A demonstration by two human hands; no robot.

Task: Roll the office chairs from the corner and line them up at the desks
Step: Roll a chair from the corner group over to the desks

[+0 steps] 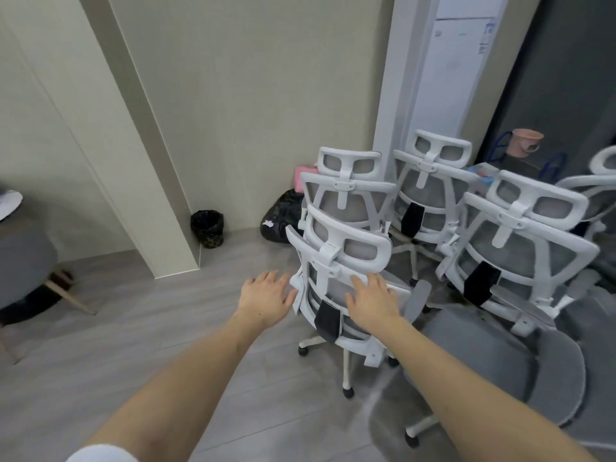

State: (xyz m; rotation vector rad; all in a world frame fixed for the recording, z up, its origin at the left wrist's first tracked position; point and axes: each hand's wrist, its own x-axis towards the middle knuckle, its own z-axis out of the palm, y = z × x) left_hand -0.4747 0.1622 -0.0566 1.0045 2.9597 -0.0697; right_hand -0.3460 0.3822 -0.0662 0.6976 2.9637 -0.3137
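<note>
Several white-framed office chairs with grey mesh backs stand crowded in the corner. The nearest chair [336, 261] has its back turned to me, tilted a little. My left hand [268, 296] reaches toward the left edge of its backrest, fingers spread and relaxed, just beside the frame. My right hand [373, 303] lies flat with straight fingers on the backrest's right side. A second chair [346, 191] stands right behind it, a third chair [430, 181] further back by the wall, and a fourth chair [523, 235] to the right.
A small black waste bin [207, 228] stands by the wall pillar. A black rubbish bag [281, 216] and a pink box [305, 173] sit in the corner. A grey stool [26, 261] is at left. Open grey floor [150, 328] stretches left and toward me.
</note>
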